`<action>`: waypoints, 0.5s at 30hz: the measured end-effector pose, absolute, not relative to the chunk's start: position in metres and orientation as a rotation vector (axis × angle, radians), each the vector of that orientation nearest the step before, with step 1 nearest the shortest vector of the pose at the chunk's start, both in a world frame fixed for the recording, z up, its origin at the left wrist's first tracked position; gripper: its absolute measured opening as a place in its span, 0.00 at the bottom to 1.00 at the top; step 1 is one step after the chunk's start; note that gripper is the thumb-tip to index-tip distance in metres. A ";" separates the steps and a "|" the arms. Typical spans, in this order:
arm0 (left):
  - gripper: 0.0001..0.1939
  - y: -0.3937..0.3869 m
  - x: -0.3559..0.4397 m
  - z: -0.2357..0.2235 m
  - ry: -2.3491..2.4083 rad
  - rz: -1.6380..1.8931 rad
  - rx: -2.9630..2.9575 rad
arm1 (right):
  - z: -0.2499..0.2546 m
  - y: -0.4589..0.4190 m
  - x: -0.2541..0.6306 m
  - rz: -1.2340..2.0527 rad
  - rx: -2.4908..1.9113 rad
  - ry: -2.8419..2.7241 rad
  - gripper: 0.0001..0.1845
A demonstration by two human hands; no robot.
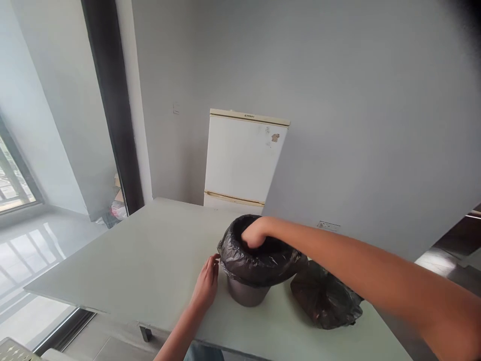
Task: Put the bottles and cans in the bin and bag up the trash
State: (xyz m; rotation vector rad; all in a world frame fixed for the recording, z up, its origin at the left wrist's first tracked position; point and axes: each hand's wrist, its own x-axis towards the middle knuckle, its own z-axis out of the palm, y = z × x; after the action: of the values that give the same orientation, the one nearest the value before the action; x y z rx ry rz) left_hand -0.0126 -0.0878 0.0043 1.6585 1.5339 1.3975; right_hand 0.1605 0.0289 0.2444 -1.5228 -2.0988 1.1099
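Note:
A grey trash can (248, 293) stands upright on the table, lined with a black trash bag (244, 263) folded out over its rim. My right hand (255, 233) reaches down into the lined opening; its fingers are hidden inside. Beside the can on the left, my left hand (207, 281) has its fingers stretched out, the tips at the bag's overhanging edge. Whether they touch it I cannot tell. To the right of the can, under my right forearm, lies a second black plastic bag (325, 298), bunched up with something I cannot make out inside.
The pale glass-topped table (150, 255) spreads out to the left of the can. Behind it stands a white refrigerator (240, 158) against the grey wall. A dark door frame (112, 100) rises at the left, with several items on the floor near its foot.

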 end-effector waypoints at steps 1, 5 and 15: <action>0.20 -0.088 -0.013 0.003 1.543 1.409 1.657 | 0.258 0.026 0.167 1.116 -1.526 -2.180 0.10; 0.20 -0.088 -0.015 -0.002 1.558 1.472 1.714 | 0.299 -0.017 0.221 0.657 -1.218 -2.408 0.12; 0.23 -0.095 -0.019 0.009 1.386 1.698 1.793 | 0.111 -0.157 0.374 -0.356 -1.424 -1.140 0.14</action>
State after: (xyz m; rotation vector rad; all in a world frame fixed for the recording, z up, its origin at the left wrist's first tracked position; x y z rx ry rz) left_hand -0.0192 -0.0954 0.0091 1.7925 1.3856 1.6976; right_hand 0.3745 -0.1574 0.1108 -1.4236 -1.1401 -0.3563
